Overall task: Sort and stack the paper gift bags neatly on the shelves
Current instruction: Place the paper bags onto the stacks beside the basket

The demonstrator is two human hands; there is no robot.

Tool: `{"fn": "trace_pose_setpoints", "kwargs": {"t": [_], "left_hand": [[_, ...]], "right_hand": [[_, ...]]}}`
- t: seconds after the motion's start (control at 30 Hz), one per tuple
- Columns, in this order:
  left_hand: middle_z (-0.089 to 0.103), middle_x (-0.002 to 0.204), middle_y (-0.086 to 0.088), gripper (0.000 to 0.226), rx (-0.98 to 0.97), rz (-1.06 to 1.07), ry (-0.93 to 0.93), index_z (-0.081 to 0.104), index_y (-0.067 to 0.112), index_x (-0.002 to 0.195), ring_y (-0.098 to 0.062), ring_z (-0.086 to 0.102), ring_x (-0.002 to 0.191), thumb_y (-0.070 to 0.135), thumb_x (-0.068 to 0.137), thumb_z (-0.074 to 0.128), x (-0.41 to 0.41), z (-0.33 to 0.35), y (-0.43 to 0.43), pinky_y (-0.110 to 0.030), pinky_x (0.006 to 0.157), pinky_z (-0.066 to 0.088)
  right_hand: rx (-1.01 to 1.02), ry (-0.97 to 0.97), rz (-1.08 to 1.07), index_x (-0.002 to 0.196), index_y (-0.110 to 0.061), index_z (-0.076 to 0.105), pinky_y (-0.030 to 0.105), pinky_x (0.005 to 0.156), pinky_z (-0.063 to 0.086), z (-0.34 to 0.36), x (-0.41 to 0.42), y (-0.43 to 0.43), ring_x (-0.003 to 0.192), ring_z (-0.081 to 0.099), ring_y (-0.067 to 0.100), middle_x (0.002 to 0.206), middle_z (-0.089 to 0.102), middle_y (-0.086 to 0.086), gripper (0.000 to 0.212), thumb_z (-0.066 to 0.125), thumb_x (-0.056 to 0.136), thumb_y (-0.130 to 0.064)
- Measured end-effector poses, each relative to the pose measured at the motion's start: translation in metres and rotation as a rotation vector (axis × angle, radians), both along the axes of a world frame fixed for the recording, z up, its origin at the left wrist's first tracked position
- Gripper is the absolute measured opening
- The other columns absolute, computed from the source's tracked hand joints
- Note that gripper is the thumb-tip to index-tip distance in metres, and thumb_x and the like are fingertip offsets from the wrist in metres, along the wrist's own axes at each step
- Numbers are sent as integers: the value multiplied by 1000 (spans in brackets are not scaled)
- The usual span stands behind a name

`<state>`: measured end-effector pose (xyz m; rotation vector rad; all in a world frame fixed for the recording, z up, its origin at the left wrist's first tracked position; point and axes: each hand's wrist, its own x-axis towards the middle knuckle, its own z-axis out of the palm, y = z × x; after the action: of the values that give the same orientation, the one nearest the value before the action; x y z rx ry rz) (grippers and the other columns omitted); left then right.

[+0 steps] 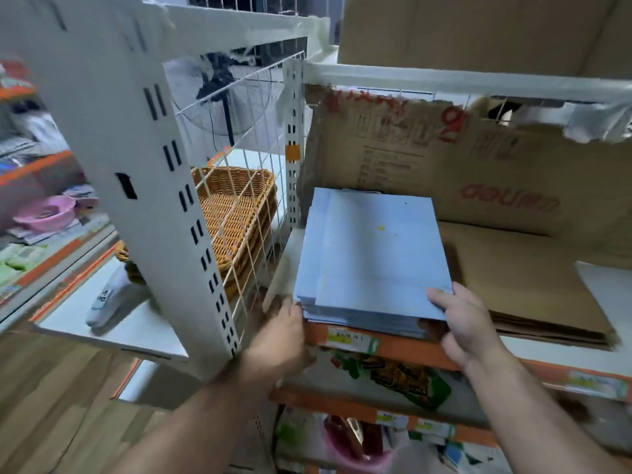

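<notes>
Left hand: the left hand (287, 333) is at the near left corner of the stack, its back to the camera. Its fingertips meet the stack's edge. Blur hides the fingers, so I cannot tell whether they grip or only press.
Right hand: the right hand (461, 323) pinches the near right corner of the stack. The thumb lies flat on the top bag and the fingers curl down over the front edge.
Shelf edge: the shelf (403, 348) has an orange front strip. A yellow and green price label (349, 338) sits on the strip just below the stack.
Task item: a stack of light blue paper gift bags (372, 254) lies flat at the left end of the shelf, between the two hands. Its near edge overhangs the front strip slightly, and the upper bags sit a little askew on the lower ones.
Beside it: a flat stack of brown paper bags (533, 289) lies on the same shelf, just to the right of the blue stack.
Left bay: a white wire grid panel (253, 186) divides the bays. Beyond it, nested wicker baskets (236, 213) sit on a white shelf.
Behind: a worn cardboard box (478, 159) with red print stands against the back of the shelf.
Far back: a fan (219, 94) shows through the grid, blurred.
</notes>
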<state>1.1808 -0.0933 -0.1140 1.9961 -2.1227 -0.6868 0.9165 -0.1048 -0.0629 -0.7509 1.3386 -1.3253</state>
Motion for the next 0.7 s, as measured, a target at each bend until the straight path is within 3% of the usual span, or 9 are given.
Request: {"fn": "trace_pose_setpoints", "kwargs": {"t": [0.07, 0.17, 0.23, 0.3, 0.4, 0.5, 0.6, 0.67, 0.7], "left_hand": [[19, 156, 1, 107, 7, -9, 40, 15, 16, 154, -19, 50, 124, 33, 74, 84, 0, -8, -4, -34, 98, 45], [2, 163, -1, 107, 17, -28, 50, 7, 15, 157, -20, 44, 133, 31, 79, 79, 1, -17, -8, -38, 110, 40], [-5, 163, 0, 106, 41, -18, 38, 5, 14, 157, -22, 38, 139, 32, 81, 77, 2, -22, -10, -41, 113, 36], [-9, 163, 5, 108, 24, -20, -18, 1, 15, 158, -25, 30, 144, 39, 81, 74, 3, -28, -13, -49, 116, 31], [-12, 160, 11, 110, 12, -26, -68, -2, 20, 158, -28, 23, 147, 49, 77, 67, 6, -35, -17, -54, 117, 28], [-12, 161, 10, 106, 5, -40, -84, 3, 18, 157, -27, 23, 147, 50, 78, 66, 6, -36, -16, -53, 116, 29], [-11, 162, 10, 100, 8, -31, -88, 11, 15, 153, -27, 26, 145, 47, 76, 67, 5, -35, -16, -52, 114, 31], [-11, 163, 9, 100, 21, -26, -88, 13, 13, 151, -27, 25, 145, 46, 74, 67, 5, -33, -16, -52, 115, 31], [-12, 163, 8, 99, 22, -28, -89, 15, 13, 151, -28, 25, 146, 46, 74, 68, 4, -32, -16, -53, 115, 30]], "right_hand": [[16, 45, 2, 104, -11, 63, 25, 45, 49, 4, 10, -6, 74, 65, 20, 93, 71, 7, 13, 53, 98, -3], [71, 153, 13, 109, -7, 61, 26, 45, 50, 4, 20, -18, 78, 63, 21, 96, 70, 9, 15, 57, 95, -5], [70, 358, -28, 111, -8, 60, 31, 51, 52, 4, 27, -23, 77, 64, 21, 100, 70, 11, 24, 63, 87, -12], [25, 582, -67, 123, -18, 54, 37, 67, 56, 7, 31, -22, 82, 65, 19, 100, 70, 0, 50, 69, 77, -28], [-94, 776, -2, 131, -31, 49, 29, 89, 42, 6, 33, -21, 103, 53, 8, 117, 55, -10, 53, 71, 84, -24], [-148, 763, -53, 128, -26, 56, 24, 93, 34, 3, 36, -28, 113, 46, 8, 130, 53, -3, 41, 66, 89, -16], [-98, 757, -77, 133, -22, 55, 22, 89, 32, 2, 37, -38, 105, 45, 9, 136, 50, 2, 41, 62, 93, -19], [2, 980, -18, 139, -20, 50, 26, 89, 35, 3, 37, -41, 106, 47, 19, 141, 41, 6, 50, 61, 92, -32], [36, 1170, 3, 140, -20, 48, 31, 94, 37, 3, 37, -40, 117, 44, 25, 144, 37, 7, 57, 61, 89, -41]]}}
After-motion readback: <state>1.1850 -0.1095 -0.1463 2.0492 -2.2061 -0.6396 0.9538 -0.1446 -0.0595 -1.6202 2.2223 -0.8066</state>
